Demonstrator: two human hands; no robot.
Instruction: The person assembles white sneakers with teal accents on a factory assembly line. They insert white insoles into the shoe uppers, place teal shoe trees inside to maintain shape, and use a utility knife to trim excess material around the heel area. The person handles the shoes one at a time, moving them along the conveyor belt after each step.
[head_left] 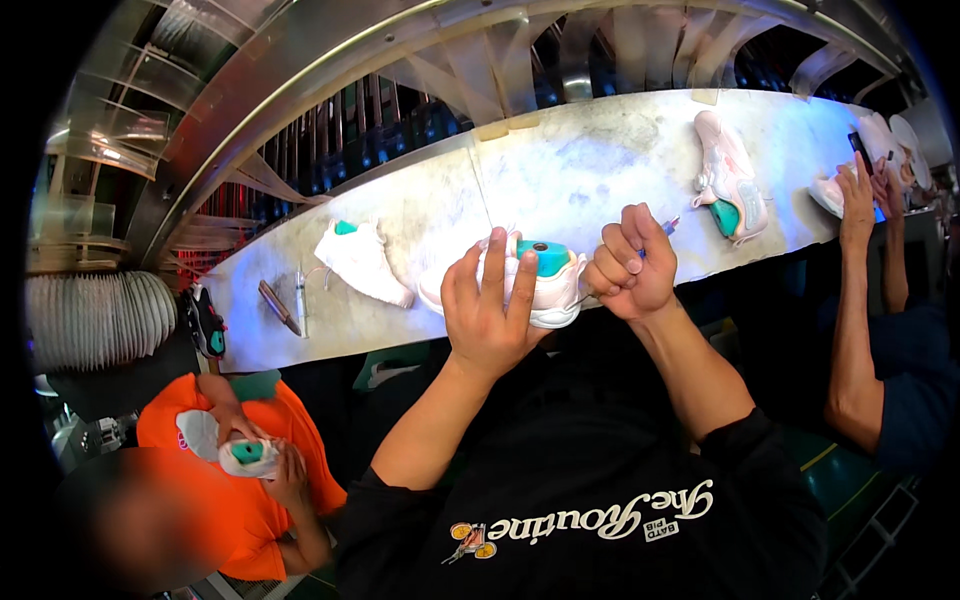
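My left hand (492, 310) is closed over a pale pink and white sneaker (556, 294) at the table's near edge, its fingers spread across the upper. A green shoe last (545, 257) fills the sneaker's opening. Just right of the sneaker's end, my right hand (632, 268) is curled into a fist around a thin pen-like tool (671, 225). One end of the tool sticks out beyond the fingers; most of it is hidden. Whether the right fingers touch the sneaker, I cannot tell.
A white shoe (365, 262) lies left on the pale table (590, 150), beside a brown-handled tool (279, 307) and a slim white tool (301, 303). Another pink sneaker (728, 180) lies right. Co-workers handle shoes at both sides. A metal conveyor frame (330, 90) runs behind.
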